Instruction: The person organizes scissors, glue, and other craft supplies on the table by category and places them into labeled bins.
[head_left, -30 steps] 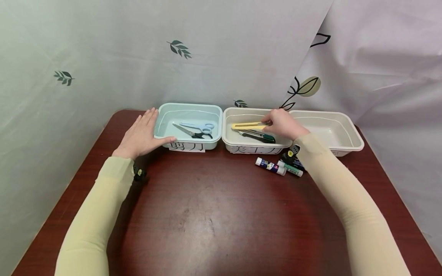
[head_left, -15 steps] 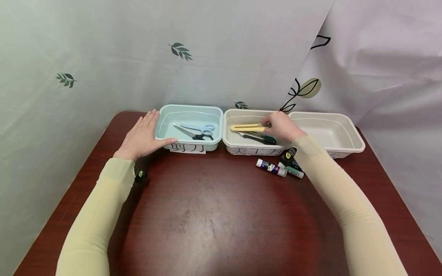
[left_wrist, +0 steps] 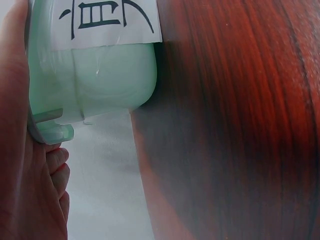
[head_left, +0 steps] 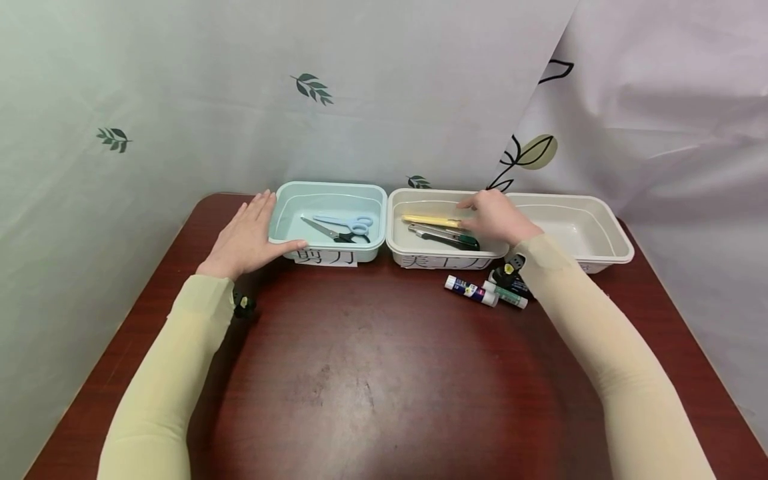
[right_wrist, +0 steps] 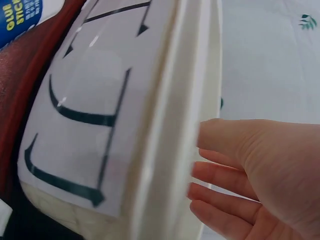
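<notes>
Cutter (head_left: 431, 221), yellow, is lying in the middle bin (head_left: 426, 193) beside darker cutters (head_left: 450, 240). The right hand (head_left: 495, 217) is hovering at its end, fingers loosely extended; whether they are touching it, I cannot tell. A blue glue stick (head_left: 471, 291) is lying in front. The left hand (head_left: 243, 240), fingers straight, is resting against the pale-blue bin (head_left: 333, 186), where scissors (head_left: 342, 223) are lying.

Wide room here over the near table (head_left: 372, 373), but farther up the glue stick (head_left: 471, 291) lies before the middle bin (head_left: 432, 201), the right hand (head_left: 497, 217) blocks its right end from above, the left hand (head_left: 243, 240) bars the left side of the blue bin (head_left: 327, 197), and the sheet (head_left: 360, 140) walls off the back.
</notes>
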`<state>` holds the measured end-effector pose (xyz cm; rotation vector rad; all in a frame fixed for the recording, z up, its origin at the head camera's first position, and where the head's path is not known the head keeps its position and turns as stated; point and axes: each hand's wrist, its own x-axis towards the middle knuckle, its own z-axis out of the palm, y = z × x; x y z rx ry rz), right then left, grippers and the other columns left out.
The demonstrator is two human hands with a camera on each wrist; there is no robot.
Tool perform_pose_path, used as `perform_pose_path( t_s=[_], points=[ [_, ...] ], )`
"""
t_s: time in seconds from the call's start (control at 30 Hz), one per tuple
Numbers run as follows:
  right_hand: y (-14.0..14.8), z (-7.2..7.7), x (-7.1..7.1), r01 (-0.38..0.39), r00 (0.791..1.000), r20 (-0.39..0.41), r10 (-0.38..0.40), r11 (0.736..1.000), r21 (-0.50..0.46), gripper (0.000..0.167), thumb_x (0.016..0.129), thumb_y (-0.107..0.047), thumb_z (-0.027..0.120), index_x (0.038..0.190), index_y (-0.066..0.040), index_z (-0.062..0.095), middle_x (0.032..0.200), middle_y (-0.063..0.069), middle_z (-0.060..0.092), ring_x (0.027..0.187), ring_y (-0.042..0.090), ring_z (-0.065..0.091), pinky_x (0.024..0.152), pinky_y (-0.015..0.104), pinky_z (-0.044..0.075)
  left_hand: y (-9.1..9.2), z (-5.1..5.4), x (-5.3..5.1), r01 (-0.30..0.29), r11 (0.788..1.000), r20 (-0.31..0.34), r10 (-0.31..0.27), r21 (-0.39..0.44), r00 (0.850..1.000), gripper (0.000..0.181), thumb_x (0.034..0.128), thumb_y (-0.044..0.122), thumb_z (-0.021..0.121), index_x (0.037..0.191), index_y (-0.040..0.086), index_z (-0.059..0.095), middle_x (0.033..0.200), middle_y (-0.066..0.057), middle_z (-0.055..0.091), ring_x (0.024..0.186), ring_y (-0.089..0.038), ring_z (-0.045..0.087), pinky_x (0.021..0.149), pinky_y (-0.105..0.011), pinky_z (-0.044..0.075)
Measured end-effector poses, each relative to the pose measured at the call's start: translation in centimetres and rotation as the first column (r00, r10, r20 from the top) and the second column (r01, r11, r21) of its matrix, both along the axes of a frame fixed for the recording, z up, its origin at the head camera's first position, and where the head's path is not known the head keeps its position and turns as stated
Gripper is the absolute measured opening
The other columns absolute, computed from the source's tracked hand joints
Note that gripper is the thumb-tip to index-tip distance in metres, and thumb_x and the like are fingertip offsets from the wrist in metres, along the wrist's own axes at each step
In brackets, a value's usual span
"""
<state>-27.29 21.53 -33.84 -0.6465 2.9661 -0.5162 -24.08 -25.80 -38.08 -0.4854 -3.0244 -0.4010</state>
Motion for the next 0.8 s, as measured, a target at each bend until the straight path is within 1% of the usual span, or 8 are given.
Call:
perform_pose_path(
  t_s=[0.17, 0.3, 0.47, 0.6, 0.8],
  points=[
    [0.4, 0.8, 0.2, -0.008, 1.000, -0.018, 0.007, 0.999, -0.038, 0.042, 0.091, -0.014, 0.076, 0.127, 0.005, 0.068, 0.122, 0.026, 0.067, 0.115, 0.042, 0.063, 0.099, 0.054, 0.049, 0.0, 0.0, 0.0, -0.001, 1.000, 0.000, 0.001, 0.001, 1.000, 0.121, 0.0855, 0.078, 0.058, 0.161, -0.003, 0.010, 0.167, -0.023, 0.011, 0.154, -0.035, 0.007, 0.124, -0.045, 0.001],
    [0.7, 1.6, 0.6, -0.014, 0.999, -0.048, 0.011, 0.998, -0.067, 0.043, 0.090, -0.016, 0.077, 0.127, 0.006, 0.068, 0.122, 0.025, 0.068, 0.114, 0.042, 0.063, 0.100, 0.054, 0.048, 0.0, 0.0, 0.1, 0.000, 1.000, 0.000, 0.000, 0.001, 1.000, 0.121, 0.0858, 0.078, 0.058, 0.161, -0.004, 0.010, 0.167, -0.024, 0.011, 0.154, -0.035, 0.007, 0.124, -0.046, 0.002],
    [1.1, 2.5, 1.1, 0.000, 0.997, -0.075, -0.007, 0.996, -0.089, 0.046, 0.091, -0.020, 0.079, 0.128, 0.004, 0.068, 0.122, 0.025, 0.068, 0.113, 0.042, 0.063, 0.098, 0.056, 0.048, 0.0, 0.0, 0.1, 0.003, 1.000, 0.002, -0.003, 0.004, 1.000, 0.121, 0.0859, 0.077, 0.058, 0.161, -0.004, 0.010, 0.167, -0.024, 0.011, 0.154, -0.036, 0.007, 0.124, -0.048, 0.004],
    [1.4, 3.4, 1.7, 0.008, 0.994, -0.103, -0.018, 0.995, -0.096, 0.046, 0.090, -0.021, 0.080, 0.128, 0.004, 0.069, 0.121, 0.025, 0.068, 0.112, 0.043, 0.063, 0.094, 0.056, 0.050, 0.0, 0.0, 0.1, 0.003, 1.000, -0.001, -0.003, 0.003, 1.000, 0.120, 0.0862, 0.077, 0.058, 0.161, -0.004, 0.010, 0.167, -0.023, 0.010, 0.154, -0.035, 0.006, 0.124, -0.047, 0.002],
    [2.0, 4.0, 2.6, 0.005, 0.990, -0.141, -0.021, 0.993, -0.118, 0.046, 0.089, -0.023, 0.081, 0.127, 0.001, 0.070, 0.120, 0.022, 0.069, 0.110, 0.040, 0.065, 0.093, 0.055, 0.051, -0.1, 0.0, 0.0, 0.005, 1.000, -0.003, -0.005, 0.003, 1.000, 0.120, 0.0861, 0.078, 0.058, 0.161, -0.003, 0.010, 0.167, -0.023, 0.010, 0.154, -0.036, 0.007, 0.124, -0.046, 0.002]
  ],
)
